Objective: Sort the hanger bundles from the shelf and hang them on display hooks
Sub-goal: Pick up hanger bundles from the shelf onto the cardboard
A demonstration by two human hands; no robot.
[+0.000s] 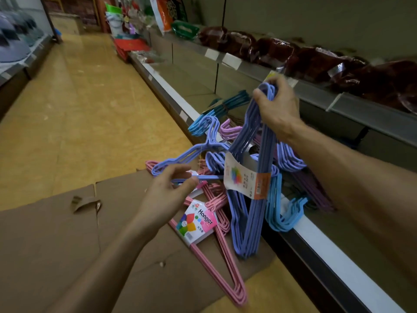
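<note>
Above the floor cardboard (67, 233), right hand (278, 109) grips one periwinkle bundle (250, 199) by its hooks, label band (246, 178) around it, its low corner on the cardboard. Left hand (164, 195) pinches the bar of one loose periwinkle hanger (180, 159). Two pink bundles (216, 240) lie on the cardboard. More bundles, light blue (282, 218), teal (228, 105), purple (316, 188), crowd the low shelf (203, 86); count unclear.
</note>
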